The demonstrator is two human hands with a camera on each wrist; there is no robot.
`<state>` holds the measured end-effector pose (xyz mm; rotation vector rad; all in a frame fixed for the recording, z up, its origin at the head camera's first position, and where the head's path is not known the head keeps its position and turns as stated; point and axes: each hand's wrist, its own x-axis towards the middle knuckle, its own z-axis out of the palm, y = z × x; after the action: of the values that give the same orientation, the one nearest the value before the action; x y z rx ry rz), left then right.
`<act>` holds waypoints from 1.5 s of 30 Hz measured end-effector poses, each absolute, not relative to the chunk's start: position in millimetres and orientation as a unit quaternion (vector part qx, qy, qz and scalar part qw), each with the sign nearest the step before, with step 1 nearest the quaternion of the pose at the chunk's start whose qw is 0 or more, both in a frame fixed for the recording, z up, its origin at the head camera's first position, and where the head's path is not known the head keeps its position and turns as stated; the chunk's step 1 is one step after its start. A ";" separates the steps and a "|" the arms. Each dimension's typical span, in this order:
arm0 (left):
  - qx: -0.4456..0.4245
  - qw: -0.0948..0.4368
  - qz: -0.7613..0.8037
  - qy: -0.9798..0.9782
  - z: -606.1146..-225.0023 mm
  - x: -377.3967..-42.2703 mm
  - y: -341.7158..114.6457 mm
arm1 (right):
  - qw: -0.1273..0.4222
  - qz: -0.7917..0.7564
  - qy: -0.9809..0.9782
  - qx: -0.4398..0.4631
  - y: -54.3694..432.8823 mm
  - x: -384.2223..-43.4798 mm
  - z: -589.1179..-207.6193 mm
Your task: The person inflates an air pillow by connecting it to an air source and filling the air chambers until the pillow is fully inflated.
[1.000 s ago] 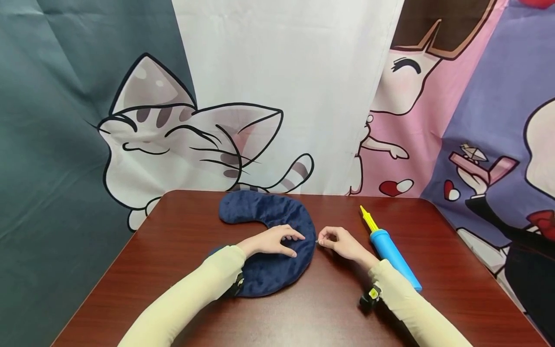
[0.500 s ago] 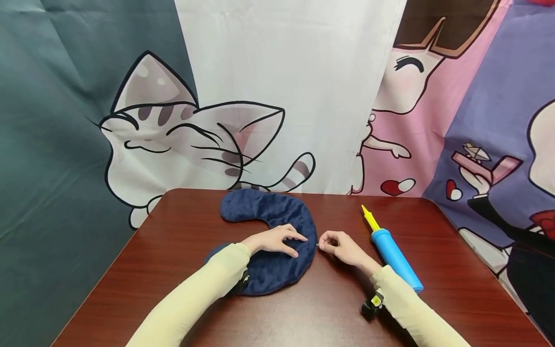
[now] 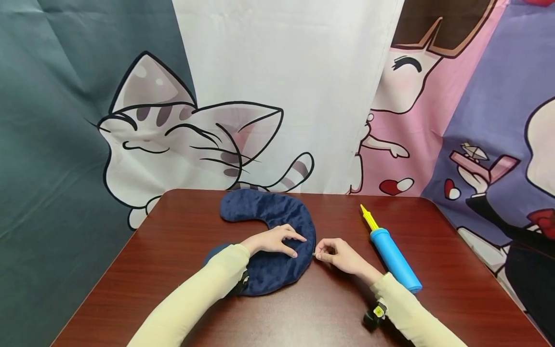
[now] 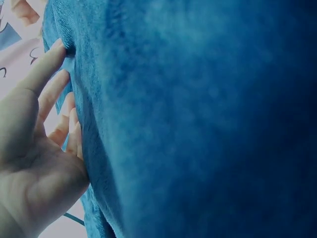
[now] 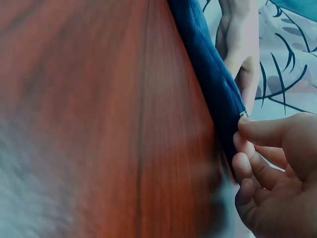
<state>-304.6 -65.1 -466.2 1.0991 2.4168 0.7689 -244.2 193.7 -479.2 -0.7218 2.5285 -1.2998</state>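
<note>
A dark blue plush neck pillow (image 3: 277, 207), curved like a C and rather flat, lies on the table with its gap toward the left. My left hand (image 3: 273, 240) rests on its right part, fingers spread and touching the fabric; in the left wrist view the fingertips (image 4: 59, 47) press into the plush. At the pillow's right edge my right hand (image 3: 340, 254) pinches a small metal zipper pull (image 5: 243, 114) between thumb and forefinger. The right wrist view shows the pull on the seam along the pillow's side.
A blue hand pump (image 3: 396, 260) with a yellow nozzle (image 3: 368, 218) lies to the right, near my right forearm. The brown wooden table (image 3: 173, 231) ends at a cartoon-printed curtain (image 3: 277, 96) behind it.
My right hand has slid toward me along the pillow's right edge, carrying the zipper pull with it. My left hand stays nearly in place on the pillow.
</note>
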 end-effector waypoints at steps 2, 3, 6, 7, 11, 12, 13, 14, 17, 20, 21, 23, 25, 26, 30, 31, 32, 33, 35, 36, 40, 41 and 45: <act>0.390 0.186 0.271 0.860 -465.6 -304.4 -65.8 | 0.108 -0.440 0.855 -0.254 191.6 -241.0 -477.3; 0.389 0.187 0.271 0.861 -465.3 -304.1 -66.0 | 0.109 -0.440 0.852 -0.262 190.7 -239.7 -476.8; 0.390 0.186 0.267 0.862 -465.7 -303.6 -66.5 | 0.113 -0.437 0.849 -0.274 187.0 -236.3 -476.7; 0.390 0.185 0.265 0.862 -466.0 -303.6 -66.5 | 0.114 -0.435 0.849 -0.279 185.7 -235.3 -477.0; 0.389 0.186 0.264 0.862 -466.9 -303.8 -65.7 | 0.117 -0.426 0.847 -0.295 179.7 -231.8 -477.9; 0.388 0.189 0.265 0.862 -466.8 -303.9 -65.6 | 0.118 -0.425 0.847 -0.297 178.2 -230.8 -477.7; 0.386 0.192 0.265 0.862 -466.6 -303.9 -65.6 | 0.115 -0.422 0.847 -0.300 176.8 -229.9 -477.5; 0.384 0.195 0.267 0.862 -466.3 -304.0 -65.6 | 0.113 -0.422 0.847 -0.303 175.3 -228.8 -476.8; 0.381 0.202 0.271 0.861 -465.7 -304.6 -66.0 | 0.107 -0.419 0.849 -0.303 171.3 -225.7 -475.1; 0.376 0.211 0.279 0.858 -465.0 -305.1 -66.9 | 0.109 -0.423 0.847 -0.302 168.0 -223.1 -474.3; 0.375 0.215 0.281 0.857 -464.8 -305.1 -67.0 | 0.112 -0.426 0.846 -0.301 167.2 -222.5 -474.5; 0.373 0.222 0.286 0.854 -464.5 -304.9 -67.3 | 0.117 -0.434 0.843 -0.295 166.0 -221.3 -475.1; 0.372 0.227 0.290 0.852 -464.5 -304.7 -67.4 | 0.120 -0.443 0.839 -0.291 165.3 -220.3 -475.4; 0.374 0.228 0.290 0.851 -464.6 -304.6 -67.3 | 0.121 -0.445 0.839 -0.289 165.0 -220.1 -476.0; 0.379 0.225 0.286 0.851 -465.6 -305.7 -68.2 | 0.120 -0.444 0.837 -0.296 164.8 -221.0 -477.4; 0.381 0.224 0.284 0.851 -465.6 -306.0 -68.6 | 0.119 -0.439 0.839 -0.298 165.1 -222.0 -478.0; 0.383 0.223 0.282 0.851 -465.7 -306.3 -68.9 | 0.117 -0.435 0.840 -0.301 165.6 -222.9 -478.4; 0.385 0.223 0.281 0.850 -465.5 -306.4 -69.3 | 0.115 -0.431 0.842 -0.304 166.3 -224.1 -479.0; 0.390 0.226 0.282 0.847 -464.7 -306.3 -70.4 | 0.113 -0.425 0.845 -0.304 168.1 -226.7 -479.1; 0.393 0.228 0.285 0.844 -464.4 -306.2 -71.1 | 0.110 -0.421 0.848 -0.303 169.2 -228.5 -479.1; 0.402 0.237 0.296 0.834 -462.7 -304.9 -75.4 | 0.099 -0.420 0.854 -0.290 174.7 -237.0 -478.1; 0.403 0.240 0.299 0.831 -462.4 -304.5 -76.7 | 0.095 -0.420 0.856 -0.286 176.1 -239.5 -477.7; 0.400 0.247 0.301 0.830 -462.3 -303.3 -80.6 | 0.076 -0.420 0.864 -0.266 180.3 -249.5 -477.4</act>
<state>-303.3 -80.6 -462.3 1.0897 2.2623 0.8215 -249.5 180.3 -477.4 -0.7966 2.5918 -1.2593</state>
